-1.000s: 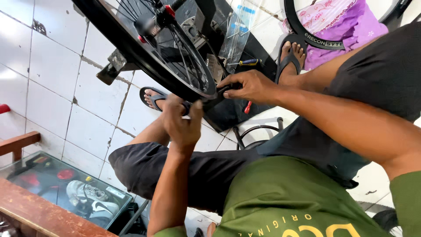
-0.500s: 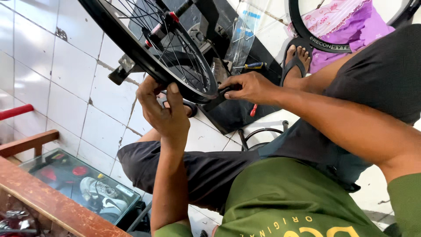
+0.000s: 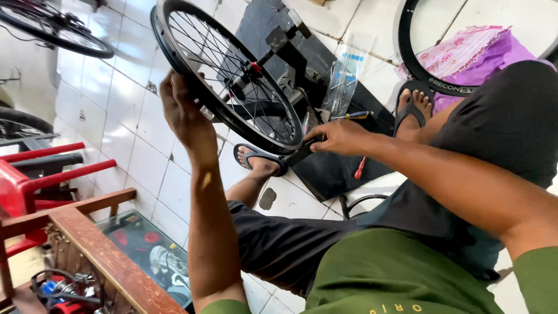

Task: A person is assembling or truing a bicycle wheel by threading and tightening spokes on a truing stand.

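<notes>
Floor: white tiled floor (image 3: 110, 134) runs under and beyond both hands, seen from the head camera; the person sits on it, sandalled feet stretched ahead.
Stand: a black truing stand (image 3: 290, 55) on a dark mat (image 3: 337, 168) carries the wheel, just beyond the right hand.
Wheel: the black spoked wheel (image 3: 232, 87) stands upright in the stand, between the two hands.
Left hand: left hand (image 3: 186, 119) is closed over the rim's near edge, fingers wrapped around it.
Right hand: right hand (image 3: 343, 136) pinches a small dark tool at the rim's lowest part; the tool's tip is hidden.
Progress: wheel is laced and mounted; judging by the grip, spoke adjustment is under way, and its extent cannot be told.
Edges: a wooden glass-topped case (image 3: 104, 250) lies below the left forearm, a red stool (image 3: 35, 180) to its left.
Open room: bare tiles left of the left hand; a loose tyre (image 3: 418, 64) and purple cloth (image 3: 482, 52) crowd beyond the right hand.
</notes>
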